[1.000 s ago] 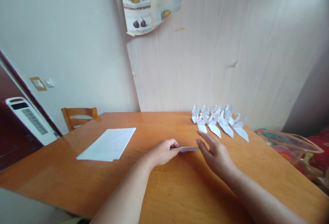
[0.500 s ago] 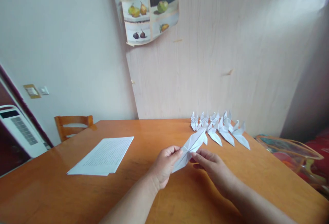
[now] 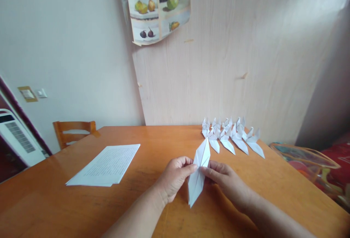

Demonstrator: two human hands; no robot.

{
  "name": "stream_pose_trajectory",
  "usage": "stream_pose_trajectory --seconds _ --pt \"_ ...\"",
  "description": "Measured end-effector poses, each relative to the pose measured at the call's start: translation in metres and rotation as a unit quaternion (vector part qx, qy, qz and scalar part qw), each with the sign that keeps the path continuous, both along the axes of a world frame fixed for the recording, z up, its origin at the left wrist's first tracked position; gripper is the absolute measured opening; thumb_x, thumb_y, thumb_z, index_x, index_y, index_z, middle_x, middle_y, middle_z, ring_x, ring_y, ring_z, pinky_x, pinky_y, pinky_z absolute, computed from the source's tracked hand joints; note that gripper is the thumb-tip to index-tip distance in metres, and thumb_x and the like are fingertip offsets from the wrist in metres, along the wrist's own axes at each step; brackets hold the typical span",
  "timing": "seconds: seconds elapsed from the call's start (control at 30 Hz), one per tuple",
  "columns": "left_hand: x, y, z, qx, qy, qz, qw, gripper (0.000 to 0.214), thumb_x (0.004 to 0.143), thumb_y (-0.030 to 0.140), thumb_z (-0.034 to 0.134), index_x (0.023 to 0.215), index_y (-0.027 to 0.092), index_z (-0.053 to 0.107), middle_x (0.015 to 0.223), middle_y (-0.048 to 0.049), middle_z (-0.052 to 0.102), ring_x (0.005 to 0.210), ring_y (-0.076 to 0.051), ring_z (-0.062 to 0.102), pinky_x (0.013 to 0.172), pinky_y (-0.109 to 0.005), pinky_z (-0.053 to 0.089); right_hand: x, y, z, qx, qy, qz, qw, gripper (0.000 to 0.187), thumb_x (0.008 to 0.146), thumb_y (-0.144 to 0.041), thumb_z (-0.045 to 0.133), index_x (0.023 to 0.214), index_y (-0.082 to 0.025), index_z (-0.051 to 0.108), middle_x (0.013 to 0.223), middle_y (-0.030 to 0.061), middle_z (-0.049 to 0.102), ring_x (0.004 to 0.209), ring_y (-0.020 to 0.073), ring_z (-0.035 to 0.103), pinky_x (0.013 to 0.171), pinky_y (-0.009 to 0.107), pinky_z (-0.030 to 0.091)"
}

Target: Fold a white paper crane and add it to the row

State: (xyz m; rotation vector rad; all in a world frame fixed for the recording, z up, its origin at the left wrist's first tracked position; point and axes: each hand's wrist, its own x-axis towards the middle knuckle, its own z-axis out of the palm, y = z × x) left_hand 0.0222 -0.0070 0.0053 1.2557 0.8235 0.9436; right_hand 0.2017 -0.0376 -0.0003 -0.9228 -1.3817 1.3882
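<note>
Between my two hands is a piece of folded white paper [image 3: 199,179], long and diamond-shaped, creased down its middle. My left hand [image 3: 177,176] pinches its left edge with thumb and fingers. On the opposite edge, my right hand [image 3: 222,176] grips it with the thumb in front and the fingers behind, partly hidden. The paper stands nearly upright just above the table, its narrow tip pointing away from me. Beyond that tip, several folded paper cranes [image 3: 226,142] stand in rows near the wall.
A stack of printed paper sheets [image 3: 105,165] lies on the left of the wooden table [image 3: 153,139]. Past the far left corner stands a wooden chair [image 3: 74,130]. Red and orange items [image 3: 314,161] sit beyond the right edge. A fruit picture [image 3: 158,15] hangs on the wall.
The folded paper has turned from a rightward slant to more upright, its lower end now nearer me. My right fingers have shifted onto its right edge. The view has moved slightly.
</note>
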Motion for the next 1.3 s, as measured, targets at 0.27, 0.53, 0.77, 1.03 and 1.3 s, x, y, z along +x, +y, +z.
stream_pose_trajectory --seconds 0.27,0.53,0.77,1.03,1.3 --pt "0.001 0.002 -0.005 -0.028 -0.042 -0.008 0.999 0.030 0.074 0.038 0.077 0.086 0.014 0.063 0.083 -0.0065 0.068 0.076 -0.018 0.060 0.075 -0.030 0.045 -0.003 -0.001 0.000 0.004 -0.031 -0.043 0.999 0.038 0.082 -0.053 0.066 0.070 -0.018 0.060 0.063 -0.0022 0.054 0.059 0.0119 0.046 0.059 0.026 0.037" --pt "0.003 -0.003 0.000 -0.022 -0.028 -0.016 0.999 0.031 0.073 0.038 0.078 0.083 0.012 0.065 0.083 -0.0084 0.069 0.076 -0.018 0.060 0.076 -0.031 0.045 -0.002 -0.001 -0.001 0.016 -0.042 -0.042 0.998 0.042 0.081 -0.058 0.064 0.068 -0.018 0.057 0.063 -0.0016 0.054 0.059 0.0122 0.046 0.058 0.026 0.038" --pt "0.008 -0.006 0.000 0.000 -0.032 -0.030 0.999 0.030 0.078 0.037 0.074 0.090 0.011 0.064 0.086 -0.0084 0.068 0.084 -0.022 0.063 0.078 -0.033 0.046 -0.001 0.003 -0.005 0.025 -0.027 -0.040 0.999 0.045 0.078 -0.060 0.066 0.066 -0.019 0.054 0.060 -0.0026 0.050 0.057 0.0111 0.042 0.057 0.026 0.036" --pt "0.006 -0.008 0.000 -0.024 -0.040 -0.032 0.998 0.027 0.078 0.031 0.074 0.092 0.009 0.066 0.089 -0.0107 0.071 0.082 -0.021 0.062 0.079 -0.033 0.046 -0.002 0.001 -0.005 0.007 -0.010 -0.028 1.000 0.041 0.080 -0.057 0.067 0.070 -0.018 0.057 0.063 -0.0022 0.052 0.059 0.0113 0.042 0.057 0.026 0.033" --pt "0.007 -0.003 -0.003 -0.014 -0.042 -0.006 0.999 0.026 0.076 0.030 0.075 0.088 0.010 0.065 0.085 -0.0085 0.069 0.081 -0.020 0.061 0.078 -0.032 0.046 0.001 0.000 -0.006 -0.013 -0.023 -0.026 0.999 0.036 0.084 -0.051 0.066 0.079 -0.016 0.064 0.068 -0.0012 0.055 0.063 0.0120 0.044 0.061 0.027 0.034"
